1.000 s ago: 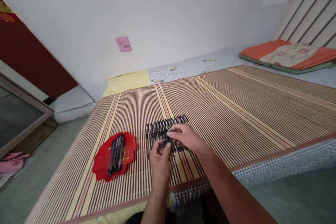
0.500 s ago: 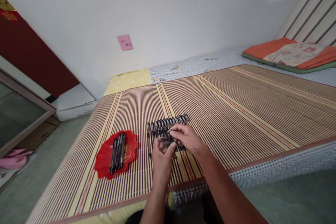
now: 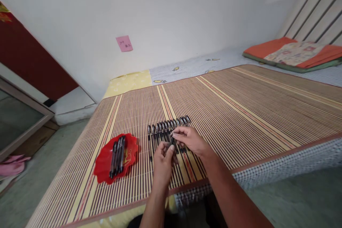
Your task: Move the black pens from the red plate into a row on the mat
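I am gripping a pen, fingers of left hand and right hand closed on it, over the row.

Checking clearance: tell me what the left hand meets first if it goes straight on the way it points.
Likely the row of pens on the mat: the left hand points away from the body, straight at them; depth is unclear.

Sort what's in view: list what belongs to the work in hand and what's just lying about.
In hand: left hand and right hand, both on one pen; row of pens; red plate holding more pens; mat beneath.
Lying about: pink note on the wall; orange cushion; pink cloth on the floor.
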Motion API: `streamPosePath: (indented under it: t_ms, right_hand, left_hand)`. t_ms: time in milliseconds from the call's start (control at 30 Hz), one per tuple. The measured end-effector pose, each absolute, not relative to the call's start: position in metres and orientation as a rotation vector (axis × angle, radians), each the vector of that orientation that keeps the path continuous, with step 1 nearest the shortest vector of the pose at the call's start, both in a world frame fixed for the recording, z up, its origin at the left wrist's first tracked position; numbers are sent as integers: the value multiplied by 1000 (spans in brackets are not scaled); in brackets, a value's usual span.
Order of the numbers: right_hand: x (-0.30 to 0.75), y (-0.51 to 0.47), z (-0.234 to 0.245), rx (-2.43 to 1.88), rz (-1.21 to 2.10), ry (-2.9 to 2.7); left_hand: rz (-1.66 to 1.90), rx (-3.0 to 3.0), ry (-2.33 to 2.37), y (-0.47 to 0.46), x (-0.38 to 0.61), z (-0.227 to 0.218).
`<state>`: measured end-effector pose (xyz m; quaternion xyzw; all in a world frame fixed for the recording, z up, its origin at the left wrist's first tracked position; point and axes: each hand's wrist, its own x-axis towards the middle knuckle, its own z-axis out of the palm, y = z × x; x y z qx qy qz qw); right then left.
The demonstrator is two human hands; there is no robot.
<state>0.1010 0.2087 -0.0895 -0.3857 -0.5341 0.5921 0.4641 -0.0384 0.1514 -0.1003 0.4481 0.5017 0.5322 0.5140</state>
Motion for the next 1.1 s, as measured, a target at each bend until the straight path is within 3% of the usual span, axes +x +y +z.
streamPosePath:
  t_ms: [333, 600, 800, 1100]
  right_hand:
    - [117, 214, -88, -833, 1484, -1051]
    - [164, 219, -73, -802, 971, -610]
    - [119, 202, -79, -1146, 1404, -1290]
    - [82, 195, -80, -1225, 1238, -1495]
  left_hand:
    - [1088, 936, 1058, 147, -37, -102]
    - [1120, 861, 1053, 150, -37, -100]
    - [1288, 671, 1051, 155, -41, -101]
    - [1287, 1306, 1348, 149, -44, -95]
